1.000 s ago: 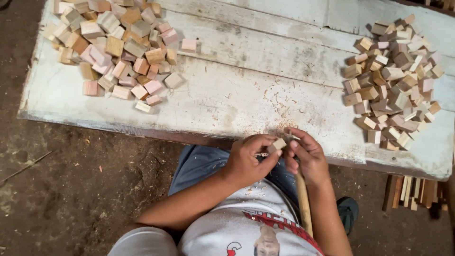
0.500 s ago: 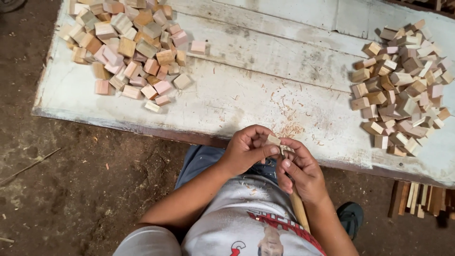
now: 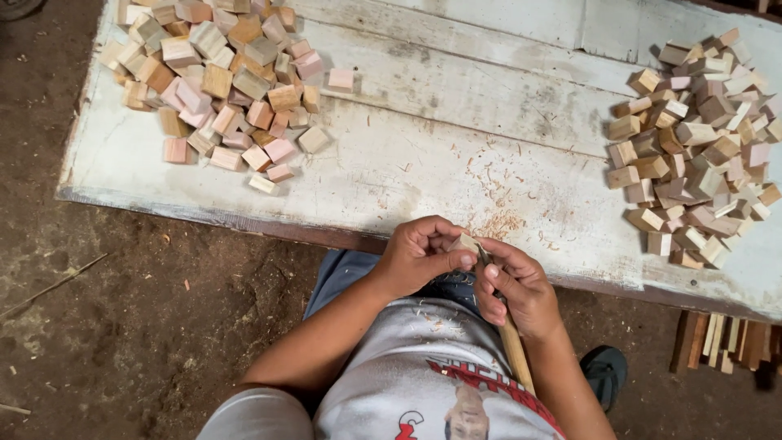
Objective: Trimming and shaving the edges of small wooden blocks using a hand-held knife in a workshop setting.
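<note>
Wooden blocks (image 3: 220,77) lie heaped at the whitewashed table's (image 3: 423,155) left end. Just below the near edge, the left hand (image 3: 419,257) pinches a small wood block (image 3: 466,243); the right hand (image 3: 515,285) grips a wooden-handled tool (image 3: 513,346) (probably a carving knife) against it. Another block pile (image 3: 700,151) sits far right.

Small wooden block (image 3: 464,242) — pale, held at the table's near edge

Wooden-handled tool (image 3: 511,342) — slanted, tip against it.

Wooden block (image 3: 464,242) between both hands (image 3: 468,273)
</note>
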